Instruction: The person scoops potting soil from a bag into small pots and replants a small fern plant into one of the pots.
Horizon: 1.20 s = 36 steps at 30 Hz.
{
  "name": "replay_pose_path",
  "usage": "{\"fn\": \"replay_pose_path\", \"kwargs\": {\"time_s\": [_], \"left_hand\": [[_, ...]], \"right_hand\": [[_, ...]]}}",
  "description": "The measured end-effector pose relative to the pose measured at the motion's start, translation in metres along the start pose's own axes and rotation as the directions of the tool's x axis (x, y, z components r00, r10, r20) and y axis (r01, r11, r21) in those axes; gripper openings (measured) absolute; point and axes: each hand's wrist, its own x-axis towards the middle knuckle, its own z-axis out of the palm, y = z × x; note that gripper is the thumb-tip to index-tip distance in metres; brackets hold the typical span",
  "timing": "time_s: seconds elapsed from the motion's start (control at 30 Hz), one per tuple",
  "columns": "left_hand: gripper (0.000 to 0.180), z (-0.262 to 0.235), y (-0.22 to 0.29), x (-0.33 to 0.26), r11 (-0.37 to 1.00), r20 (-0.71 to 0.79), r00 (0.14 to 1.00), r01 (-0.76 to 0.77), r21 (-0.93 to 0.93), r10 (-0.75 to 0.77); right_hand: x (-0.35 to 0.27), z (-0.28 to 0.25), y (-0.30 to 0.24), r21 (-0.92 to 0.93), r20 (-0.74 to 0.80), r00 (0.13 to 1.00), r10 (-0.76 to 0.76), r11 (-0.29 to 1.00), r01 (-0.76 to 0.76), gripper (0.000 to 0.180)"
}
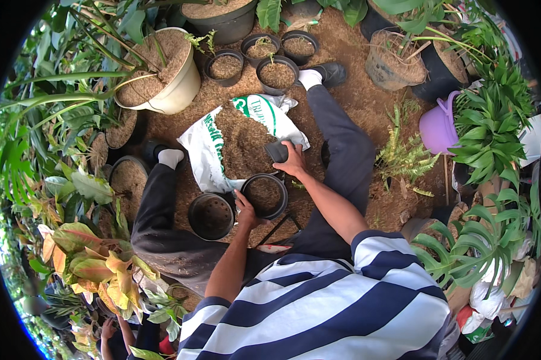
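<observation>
My left hand [246, 210] grips the near rim of a black plastic pot [264, 195] partly filled with brown husk mix, held between my legs. My right hand [294, 161] holds a small dark cup [276, 152] at the mouth of an open white and green sack [205, 150], which is full of the same brown mix [240, 141]. An empty black pot [210, 216] with drain holes stands just left of the one I hold.
Several small black pots [278, 73] filled with mix stand beyond the sack, beside a large cream pot [174, 81]. A purple watering can [438, 127] sits at right among green plants. Leafy plants crowd the left side. Another person's hand [108, 329] shows at bottom left.
</observation>
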Motion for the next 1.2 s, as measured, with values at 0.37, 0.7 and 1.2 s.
{"fn": "replay_pose_path", "kwargs": {"time_s": [0.37, 0.7, 1.2], "left_hand": [[0.173, 0.002, 0.002, 0.000, 0.999, -0.020, 1.000, -0.013, -0.034, 0.013], [0.176, 0.008, -0.003, 0.001, 0.999, -0.030, 0.999, -0.033, -0.033, 0.032], [0.173, -0.006, 0.013, -0.008, 1.000, -0.039, 0.999, -0.001, -0.006, 0.001]], "right_hand": [[-0.005, 0.018, -0.013, 0.042, -0.022, 0.999, 0.033, 0.999, -0.032, 0.091], [-0.003, 0.022, -0.022, 0.129, 0.008, 0.994, 0.107, 0.986, -0.107, 0.095], [-0.003, -0.015, -0.036, 0.577, 0.035, 0.999, -0.021, 0.817, -0.003, 0.093]]}}
